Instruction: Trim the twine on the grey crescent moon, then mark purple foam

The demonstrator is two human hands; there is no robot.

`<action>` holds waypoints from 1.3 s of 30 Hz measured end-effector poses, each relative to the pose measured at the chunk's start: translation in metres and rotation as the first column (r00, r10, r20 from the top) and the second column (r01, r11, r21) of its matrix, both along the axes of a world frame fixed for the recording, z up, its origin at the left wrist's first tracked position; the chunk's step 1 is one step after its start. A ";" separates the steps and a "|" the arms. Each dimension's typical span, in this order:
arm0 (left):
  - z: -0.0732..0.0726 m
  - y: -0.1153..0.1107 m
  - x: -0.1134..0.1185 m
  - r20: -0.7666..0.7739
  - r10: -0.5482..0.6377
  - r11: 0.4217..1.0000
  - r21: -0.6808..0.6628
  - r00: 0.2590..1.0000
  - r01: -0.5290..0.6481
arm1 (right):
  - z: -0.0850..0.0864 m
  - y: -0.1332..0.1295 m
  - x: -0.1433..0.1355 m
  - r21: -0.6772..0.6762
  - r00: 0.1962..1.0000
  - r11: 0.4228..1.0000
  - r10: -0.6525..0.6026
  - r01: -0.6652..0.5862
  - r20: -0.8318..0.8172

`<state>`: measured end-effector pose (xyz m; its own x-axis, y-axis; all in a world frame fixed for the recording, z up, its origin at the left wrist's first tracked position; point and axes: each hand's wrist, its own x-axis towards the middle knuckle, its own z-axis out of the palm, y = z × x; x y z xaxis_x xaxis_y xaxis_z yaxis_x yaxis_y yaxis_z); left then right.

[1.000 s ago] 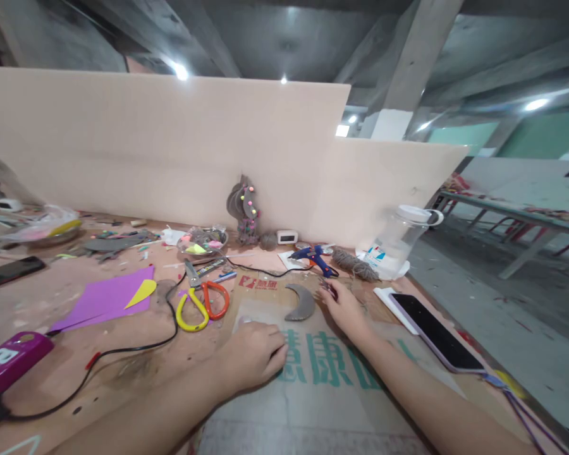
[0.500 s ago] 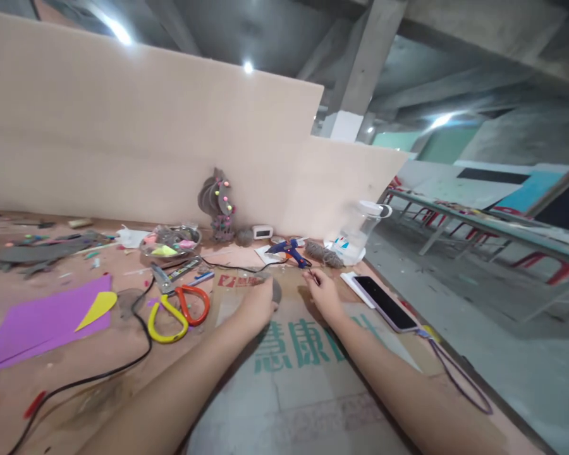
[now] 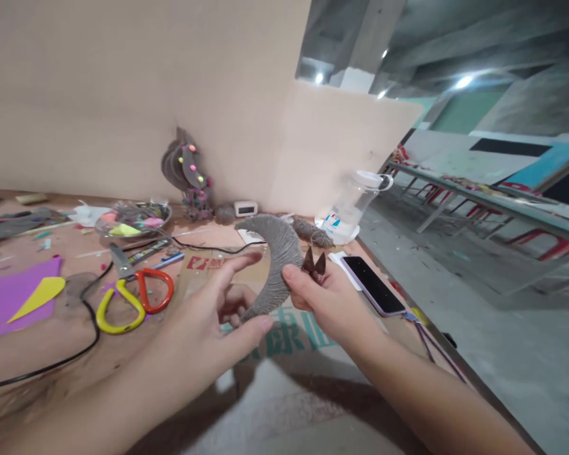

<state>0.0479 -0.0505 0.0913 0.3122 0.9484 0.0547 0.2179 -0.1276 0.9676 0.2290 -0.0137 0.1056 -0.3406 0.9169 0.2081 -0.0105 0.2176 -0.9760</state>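
A grey crescent wrapped in yarn [image 3: 284, 253] is held up above the cardboard sheet [image 3: 275, 385], its hollow side facing left. My right hand [image 3: 334, 297] grips its outer edge with the thumb in front. A small dark brown piece with two pointed tips [image 3: 314, 262] sticks up from the same hand; its lower part is hidden. My left hand [image 3: 227, 309] has its thumb and fingers spread around the crescent's lower tip. Whether those fingers touch the tip I cannot tell.
Scissors [image 3: 145, 294], a black cable [image 3: 92, 335] and purple sheets [image 3: 16, 291] lie left. Behind stand a bowl of scraps [image 3: 137, 224], a grey ornament with coloured balls [image 3: 187, 170] and a small white clock [image 3: 245, 208]. A plastic jug [image 3: 358, 202] and phone [image 3: 373, 284] are right.
The crescent has come up into full view and is now in my right hand along with the brown piece. My left hand has opened its fingers. The view has turned and dipped slightly.
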 end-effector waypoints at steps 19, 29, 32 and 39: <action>-0.002 0.000 0.006 -0.313 -0.009 0.999 -0.038 0.950 -0.003 | -0.009 -0.008 -0.001 0.151 0.969 0.987 -0.084 0.050 0.230; 0.002 -0.008 0.010 -0.262 -0.004 1.000 0.023 0.965 0.011 | -0.011 -0.009 -0.003 0.113 0.988 0.994 -0.025 0.008 0.152; 0.005 -0.007 0.007 -0.179 -0.108 0.993 -0.071 0.978 0.096 | -0.012 -0.006 -0.002 0.032 0.997 0.999 0.000 -0.003 0.074; 0.004 -0.007 -0.004 -0.188 -0.086 0.994 -0.080 0.978 0.072 | -0.014 -0.001 0.003 -0.033 0.999 0.999 0.008 -0.009 -0.048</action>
<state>0.0438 -0.0577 0.0948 0.3842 0.9197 -0.0815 0.3919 -0.0825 0.9163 0.2323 -0.0145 0.0919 -0.3387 0.9207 0.1939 -0.0592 0.1848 -0.9810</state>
